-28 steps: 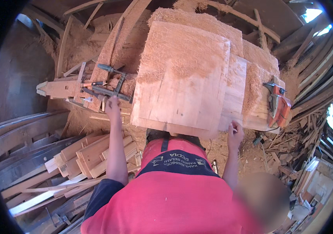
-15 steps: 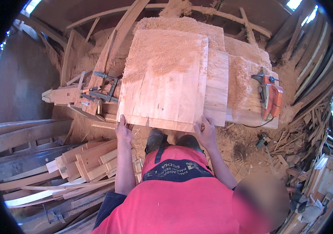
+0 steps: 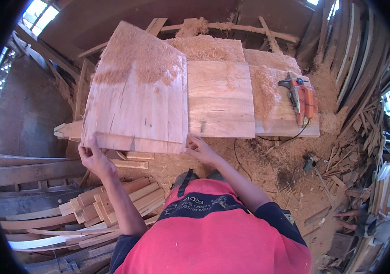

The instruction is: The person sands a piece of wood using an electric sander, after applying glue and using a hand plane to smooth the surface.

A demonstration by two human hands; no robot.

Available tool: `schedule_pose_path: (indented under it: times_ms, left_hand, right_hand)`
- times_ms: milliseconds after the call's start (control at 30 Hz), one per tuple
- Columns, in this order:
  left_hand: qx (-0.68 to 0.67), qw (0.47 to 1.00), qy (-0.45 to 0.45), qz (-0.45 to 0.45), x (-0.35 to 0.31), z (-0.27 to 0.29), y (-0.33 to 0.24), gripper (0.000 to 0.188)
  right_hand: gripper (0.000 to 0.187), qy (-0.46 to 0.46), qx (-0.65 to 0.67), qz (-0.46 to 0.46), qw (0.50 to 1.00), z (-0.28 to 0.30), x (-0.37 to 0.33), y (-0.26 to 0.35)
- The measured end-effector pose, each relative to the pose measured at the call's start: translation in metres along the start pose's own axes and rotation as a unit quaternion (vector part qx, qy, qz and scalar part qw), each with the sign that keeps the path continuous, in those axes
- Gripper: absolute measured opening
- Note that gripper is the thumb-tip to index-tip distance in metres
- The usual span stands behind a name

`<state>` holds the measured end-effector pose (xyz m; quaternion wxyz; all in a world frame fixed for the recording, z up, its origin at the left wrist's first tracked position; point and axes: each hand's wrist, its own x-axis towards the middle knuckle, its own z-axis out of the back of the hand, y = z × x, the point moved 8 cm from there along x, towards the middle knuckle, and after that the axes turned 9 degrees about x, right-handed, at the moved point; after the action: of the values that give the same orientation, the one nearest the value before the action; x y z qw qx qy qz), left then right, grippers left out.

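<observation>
A wide wooden panel (image 3: 135, 112), its far part strewn with shavings, is tilted and held at its near edge by both hands. My left hand (image 3: 97, 160) grips its near left corner, thumb on top and fingers underneath. At the near right corner, my right hand (image 3: 199, 150) pinches the edge. To the right, a second wooden panel (image 3: 220, 102) lies bare over most of its face. Farther right, an orange electric hand planer (image 3: 303, 98) rests on another shaving-covered board (image 3: 266, 98).
Stacked wood offcuts (image 3: 117, 201) lie at the lower left, beside long curved planks (image 3: 35, 171). A power cord (image 3: 238, 157) runs from the planer toward the floor. Scrap wood (image 3: 355, 150) is heaped at the right, and shavings (image 3: 268, 169) cover the floor.
Both hands have carried the top panel leftward and turned it, uncovering more of the panel beneath. It now hides the clamps at the left. The view has also shifted slightly.
</observation>
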<state>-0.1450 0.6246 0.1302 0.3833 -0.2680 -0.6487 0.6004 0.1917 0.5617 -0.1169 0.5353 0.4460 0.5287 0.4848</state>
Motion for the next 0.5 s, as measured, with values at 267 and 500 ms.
schedule_pose_path:
  times_ms: [267, 500]
  left_hand:
    - [0.045, 0.902, 0.264, -0.338, -0.131, -0.158, -0.141, 0.046]
    - [0.094, 0.799, 0.359, -0.473, -0.254, -0.214, -0.113, 0.062]
  right_hand:
    - [0.056, -0.09, 0.034, -0.011, 0.995, 0.035, -0.073, 0.028]
    - [0.05, -0.276, 0.464, 0.148, 0.828, 0.111, -0.151, 0.174]
